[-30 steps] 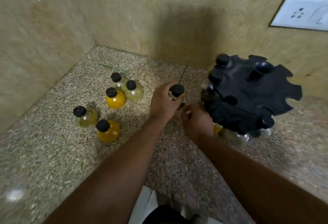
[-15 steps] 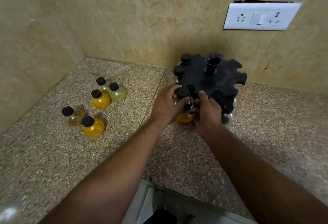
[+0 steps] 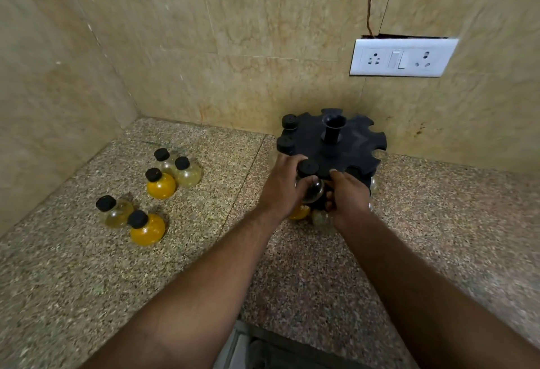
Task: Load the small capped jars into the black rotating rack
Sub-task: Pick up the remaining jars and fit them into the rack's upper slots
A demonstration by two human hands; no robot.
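Note:
The black rotating rack stands on the speckled counter against the back wall, with two capped jars seated in slots on its left rim. My left hand grips a clear round jar with a black cap at the rack's front edge. My right hand holds the rack's front rim and lower tier beside that jar. Several loose jars stand at the left: a yellow one, a pale one, another pale one and a yellow one.
Tiled walls meet in a corner at the back left. A white socket plate hangs on the wall above the rack. More jars hang in the rack's lower tier, partly hidden by my hands. The counter's front edge lies near my body.
My left hand carried the jar from the open counter to the rack's front edge. My right hand moved onto the rack. The camera view shifted so the rack sits nearer the centre.

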